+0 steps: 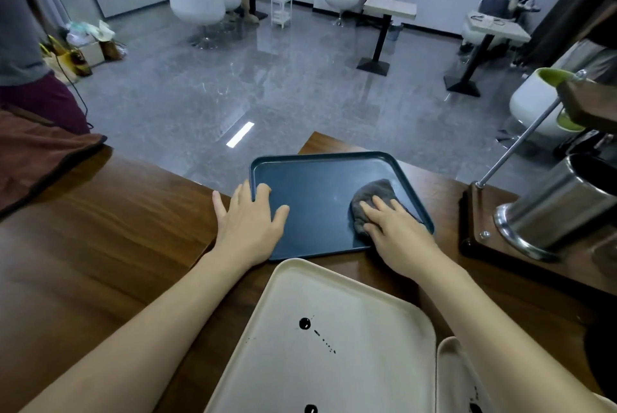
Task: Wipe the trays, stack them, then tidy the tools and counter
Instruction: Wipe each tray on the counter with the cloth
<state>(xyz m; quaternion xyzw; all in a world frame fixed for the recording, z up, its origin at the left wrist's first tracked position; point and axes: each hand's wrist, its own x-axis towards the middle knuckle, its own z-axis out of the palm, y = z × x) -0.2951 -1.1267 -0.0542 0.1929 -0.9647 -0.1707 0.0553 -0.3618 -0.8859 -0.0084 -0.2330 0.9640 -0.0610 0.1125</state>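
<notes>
A dark blue tray (317, 185) lies on the wooden counter (100, 229) near its far edge. My left hand (248, 224) rests flat over the tray's left rim, fingers spread. My right hand (397, 232) presses a grey cloth (374, 195) onto the tray's right side with straight fingers. A cream tray (334, 312) with black ink-like marks lies closer to me, tilted. The corner of a second cream tray (457, 376) shows at its right.
A steel canister (561, 209) on a dark wooden stand with a slanted metal rod (521, 139) stands at the right. A brown cloth (36, 155) lies on the counter's left. A person stands at far left. Tables and chairs fill the room beyond.
</notes>
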